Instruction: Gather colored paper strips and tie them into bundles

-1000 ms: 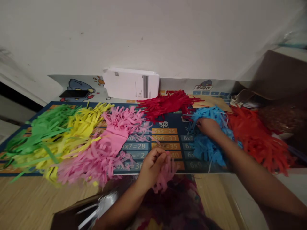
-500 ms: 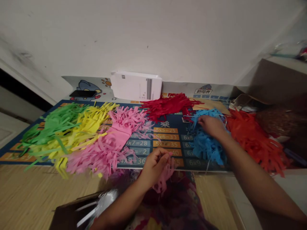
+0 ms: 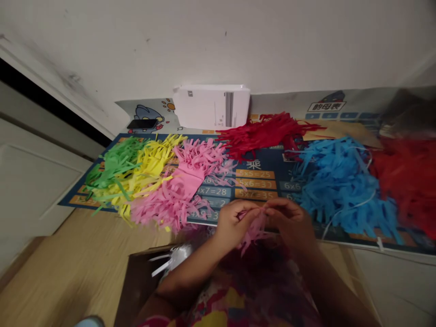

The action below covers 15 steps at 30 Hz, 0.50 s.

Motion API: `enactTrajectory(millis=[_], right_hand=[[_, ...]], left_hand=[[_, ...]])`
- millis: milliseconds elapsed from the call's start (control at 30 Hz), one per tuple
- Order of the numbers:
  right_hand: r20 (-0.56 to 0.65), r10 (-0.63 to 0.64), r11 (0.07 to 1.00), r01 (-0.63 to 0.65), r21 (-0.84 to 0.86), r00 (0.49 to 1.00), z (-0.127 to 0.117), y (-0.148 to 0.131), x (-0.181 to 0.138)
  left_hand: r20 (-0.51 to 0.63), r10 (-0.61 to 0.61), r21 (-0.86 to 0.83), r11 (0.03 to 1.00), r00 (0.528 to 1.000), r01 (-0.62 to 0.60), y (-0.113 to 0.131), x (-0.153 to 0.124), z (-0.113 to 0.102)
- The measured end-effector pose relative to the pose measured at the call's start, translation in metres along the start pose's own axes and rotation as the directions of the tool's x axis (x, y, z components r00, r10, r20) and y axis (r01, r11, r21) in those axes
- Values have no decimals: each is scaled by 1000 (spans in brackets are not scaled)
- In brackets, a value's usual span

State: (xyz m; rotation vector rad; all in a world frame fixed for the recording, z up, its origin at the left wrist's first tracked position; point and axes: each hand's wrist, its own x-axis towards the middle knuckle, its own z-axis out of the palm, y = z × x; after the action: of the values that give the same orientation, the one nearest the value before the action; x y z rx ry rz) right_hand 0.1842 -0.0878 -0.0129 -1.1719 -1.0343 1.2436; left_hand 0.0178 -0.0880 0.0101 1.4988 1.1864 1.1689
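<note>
left hand [image 3: 235, 221] pinches small pink tassel [image 3: 255, 230], left of blue fringe pile [image 3: 344, 186]. right hand [image 3: 293, 222], nearer that pile, has fingertips at tassel's top; whether pinching it, cannot tell. red fringe [image 3: 407, 179] lies right of pile.

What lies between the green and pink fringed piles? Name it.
The yellow fringed pile lies between the green pile and the pink pile, in the head view.

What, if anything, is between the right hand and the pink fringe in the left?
Nothing visible is. The right hand has its fingers at the top of the held pink fringe, close beside the left hand; the blue fringe lies off to the right.
</note>
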Motion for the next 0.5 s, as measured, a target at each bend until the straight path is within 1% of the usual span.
enactTrajectory(millis=[100,200,333,500], right_hand=[[-50,74,990,-67,126,996,3,3,1],[-95,75,983,-58,175,993,5,6,0],[-136,10,993,7,122,991,3,12,-4],[-141,-108,994,111,13,984,-1,14,-9]], left_hand=[[-11,-1,27,1000,1000,1,-2,-1,2],[-9,27,58,998,1000,-26,-4,0,4],[22,135,141,981,991,-137,-3,2,3],[58,267,296,916,962,-272,-1,2,3]])
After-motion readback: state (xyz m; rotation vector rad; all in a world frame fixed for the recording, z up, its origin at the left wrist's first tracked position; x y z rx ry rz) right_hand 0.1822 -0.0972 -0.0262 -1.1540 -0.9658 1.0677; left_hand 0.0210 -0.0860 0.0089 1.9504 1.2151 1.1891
